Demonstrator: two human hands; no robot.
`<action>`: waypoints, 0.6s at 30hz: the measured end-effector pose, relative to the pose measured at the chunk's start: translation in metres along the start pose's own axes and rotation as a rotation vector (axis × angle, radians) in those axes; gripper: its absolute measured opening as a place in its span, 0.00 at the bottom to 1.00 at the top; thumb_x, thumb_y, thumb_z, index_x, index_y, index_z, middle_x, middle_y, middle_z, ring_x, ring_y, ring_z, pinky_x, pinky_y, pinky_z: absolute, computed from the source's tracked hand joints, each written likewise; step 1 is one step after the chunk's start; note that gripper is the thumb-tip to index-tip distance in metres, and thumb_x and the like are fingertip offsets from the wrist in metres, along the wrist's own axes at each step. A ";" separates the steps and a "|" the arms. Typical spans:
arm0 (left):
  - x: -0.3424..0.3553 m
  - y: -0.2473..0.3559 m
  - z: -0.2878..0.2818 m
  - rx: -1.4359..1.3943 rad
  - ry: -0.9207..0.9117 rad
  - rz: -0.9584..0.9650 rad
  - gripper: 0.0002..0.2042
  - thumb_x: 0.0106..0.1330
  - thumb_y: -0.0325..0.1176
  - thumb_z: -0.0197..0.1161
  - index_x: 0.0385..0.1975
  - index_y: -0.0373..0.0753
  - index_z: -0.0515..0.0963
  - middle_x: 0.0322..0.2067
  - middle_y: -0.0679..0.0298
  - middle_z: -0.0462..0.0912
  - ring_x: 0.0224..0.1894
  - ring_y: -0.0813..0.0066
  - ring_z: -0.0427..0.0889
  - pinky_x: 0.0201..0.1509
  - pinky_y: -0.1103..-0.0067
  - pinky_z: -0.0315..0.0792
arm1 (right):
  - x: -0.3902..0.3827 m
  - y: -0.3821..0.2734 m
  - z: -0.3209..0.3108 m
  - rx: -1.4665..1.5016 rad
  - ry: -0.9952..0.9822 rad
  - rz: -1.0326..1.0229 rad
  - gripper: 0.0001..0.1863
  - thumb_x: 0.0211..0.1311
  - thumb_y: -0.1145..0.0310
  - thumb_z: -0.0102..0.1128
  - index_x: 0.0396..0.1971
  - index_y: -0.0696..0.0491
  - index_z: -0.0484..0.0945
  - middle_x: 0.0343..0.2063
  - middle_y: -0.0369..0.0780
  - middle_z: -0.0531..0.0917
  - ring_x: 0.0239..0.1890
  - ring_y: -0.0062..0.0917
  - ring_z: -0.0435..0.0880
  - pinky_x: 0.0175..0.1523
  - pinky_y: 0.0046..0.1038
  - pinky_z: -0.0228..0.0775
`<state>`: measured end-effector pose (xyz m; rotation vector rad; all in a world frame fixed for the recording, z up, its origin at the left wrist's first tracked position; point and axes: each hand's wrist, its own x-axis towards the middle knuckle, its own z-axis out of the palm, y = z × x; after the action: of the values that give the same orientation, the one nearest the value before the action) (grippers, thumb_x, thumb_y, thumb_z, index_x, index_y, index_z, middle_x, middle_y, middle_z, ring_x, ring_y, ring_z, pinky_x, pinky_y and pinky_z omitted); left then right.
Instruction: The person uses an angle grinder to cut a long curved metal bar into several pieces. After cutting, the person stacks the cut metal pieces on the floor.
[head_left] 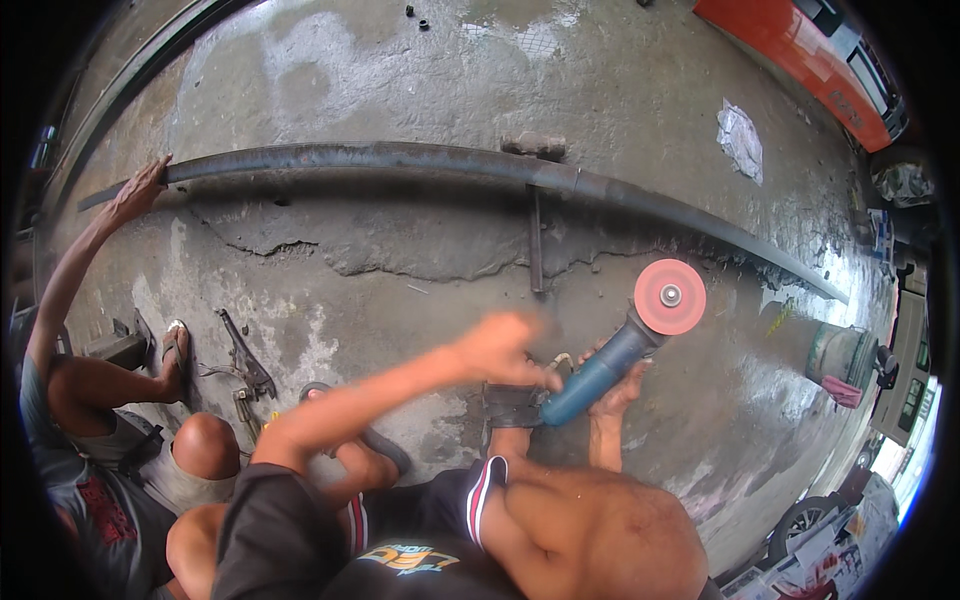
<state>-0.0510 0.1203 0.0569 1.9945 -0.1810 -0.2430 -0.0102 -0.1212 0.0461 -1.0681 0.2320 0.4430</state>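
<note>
One grinder (592, 382) sits grasped in the right hand (620, 392); beside it, the left hand (502, 344) blurs, grip unclear; probably readying, needing two-handed steadying.

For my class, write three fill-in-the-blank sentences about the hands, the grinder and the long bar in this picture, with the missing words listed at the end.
1. The person's right hand holds the angle grinder, whose pink disc has the outline of a ____.
2. The person's left hand looks ____ rather than sharp.
3. The co-worker's hand is on the long bar, near its end at the picture's ____ side.

Missing words: circle; blurred; left.
</note>
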 end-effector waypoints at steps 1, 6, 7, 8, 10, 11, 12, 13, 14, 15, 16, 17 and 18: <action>0.006 -0.025 -0.027 0.288 0.238 0.131 0.36 0.53 0.55 0.74 0.59 0.40 0.75 0.54 0.53 0.78 0.58 0.53 0.77 0.62 0.58 0.69 | 0.000 -0.004 0.003 0.010 -0.005 -0.006 0.45 0.60 0.29 0.56 0.60 0.54 0.65 0.36 0.40 0.76 0.35 0.29 0.80 0.42 0.35 0.77; 0.027 -0.096 -0.175 1.077 0.520 0.129 0.55 0.43 0.53 0.81 0.73 0.53 0.56 0.70 0.56 0.55 0.76 0.55 0.48 0.80 0.53 0.36 | -0.005 -0.010 -0.003 -0.010 0.034 -0.037 0.47 0.55 0.27 0.59 0.61 0.52 0.65 0.34 0.38 0.75 0.34 0.28 0.79 0.41 0.34 0.75; 0.024 -0.096 -0.188 1.103 0.438 0.124 0.54 0.45 0.56 0.79 0.74 0.52 0.56 0.71 0.56 0.55 0.76 0.53 0.48 0.80 0.54 0.39 | -0.008 -0.011 -0.001 0.001 0.032 -0.040 0.48 0.55 0.27 0.60 0.61 0.52 0.65 0.34 0.38 0.75 0.34 0.28 0.79 0.41 0.34 0.75; 0.022 -0.093 -0.196 1.040 0.357 0.056 0.54 0.45 0.58 0.78 0.73 0.49 0.56 0.70 0.54 0.57 0.75 0.52 0.51 0.79 0.55 0.43 | -0.010 -0.012 0.001 -0.003 0.029 -0.043 0.48 0.55 0.27 0.60 0.61 0.53 0.65 0.34 0.39 0.75 0.34 0.28 0.79 0.41 0.34 0.75; 0.007 -0.088 -0.212 0.962 0.226 -0.096 0.54 0.46 0.59 0.77 0.73 0.45 0.57 0.69 0.50 0.61 0.73 0.49 0.56 0.78 0.55 0.49 | -0.007 -0.006 0.007 -0.002 -0.013 -0.018 0.49 0.54 0.27 0.61 0.61 0.54 0.64 0.33 0.39 0.76 0.34 0.28 0.80 0.40 0.34 0.75; 0.012 -0.087 -0.216 0.928 0.187 -0.138 0.54 0.46 0.60 0.76 0.72 0.43 0.57 0.68 0.48 0.62 0.72 0.48 0.58 0.77 0.56 0.51 | -0.006 -0.010 0.007 -0.017 -0.026 -0.026 0.50 0.54 0.27 0.61 0.62 0.55 0.64 0.33 0.39 0.76 0.33 0.28 0.80 0.40 0.34 0.75; 0.018 -0.087 -0.219 0.894 0.148 -0.180 0.54 0.46 0.60 0.76 0.72 0.41 0.57 0.67 0.47 0.64 0.72 0.48 0.60 0.76 0.56 0.53 | -0.006 -0.012 0.007 -0.018 -0.032 -0.031 0.50 0.54 0.28 0.61 0.62 0.55 0.64 0.33 0.39 0.76 0.33 0.28 0.80 0.39 0.34 0.75; 0.025 -0.086 -0.223 0.889 0.093 -0.186 0.54 0.46 0.61 0.75 0.72 0.40 0.57 0.66 0.46 0.65 0.71 0.47 0.61 0.76 0.56 0.54 | -0.006 -0.013 0.008 -0.019 -0.038 -0.034 0.50 0.55 0.28 0.61 0.62 0.56 0.64 0.32 0.39 0.76 0.33 0.27 0.80 0.39 0.34 0.75; 0.031 -0.088 -0.227 0.880 0.040 -0.196 0.54 0.46 0.61 0.75 0.71 0.39 0.57 0.66 0.45 0.65 0.71 0.46 0.62 0.75 0.56 0.55 | -0.006 -0.014 0.008 -0.023 -0.048 -0.034 0.50 0.55 0.28 0.61 0.62 0.56 0.64 0.32 0.39 0.76 0.32 0.27 0.80 0.38 0.34 0.75; 0.036 -0.089 -0.230 0.872 -0.012 -0.207 0.55 0.46 0.61 0.75 0.71 0.37 0.57 0.66 0.44 0.65 0.70 0.45 0.63 0.75 0.56 0.56 | -0.005 -0.013 0.005 -0.029 -0.063 -0.025 0.49 0.56 0.28 0.60 0.62 0.55 0.63 0.33 0.39 0.76 0.33 0.27 0.80 0.39 0.34 0.76; 0.041 -0.090 -0.231 0.874 -0.059 -0.199 0.54 0.47 0.61 0.74 0.71 0.37 0.58 0.67 0.45 0.64 0.70 0.45 0.63 0.74 0.56 0.56 | -0.003 -0.011 0.001 -0.034 -0.078 -0.016 0.49 0.56 0.27 0.59 0.63 0.54 0.62 0.33 0.39 0.76 0.33 0.27 0.80 0.39 0.34 0.76; 0.043 -0.091 -0.229 0.865 -0.065 -0.175 0.54 0.46 0.60 0.75 0.70 0.36 0.60 0.66 0.45 0.66 0.68 0.45 0.65 0.73 0.57 0.58 | -0.002 -0.010 -0.001 -0.035 -0.085 -0.011 0.49 0.56 0.27 0.58 0.63 0.54 0.62 0.34 0.39 0.76 0.33 0.27 0.80 0.39 0.34 0.76; 0.044 -0.094 -0.228 0.856 -0.073 -0.150 0.53 0.45 0.60 0.76 0.69 0.35 0.61 0.64 0.45 0.68 0.67 0.46 0.66 0.72 0.57 0.59 | -0.002 -0.011 -0.001 -0.037 -0.091 -0.006 0.49 0.57 0.27 0.57 0.63 0.53 0.62 0.34 0.39 0.76 0.33 0.28 0.80 0.40 0.34 0.76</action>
<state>0.0502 0.3488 0.0616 2.8572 -0.2010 -0.3764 -0.0073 -0.1268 0.0549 -1.0819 0.1405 0.4905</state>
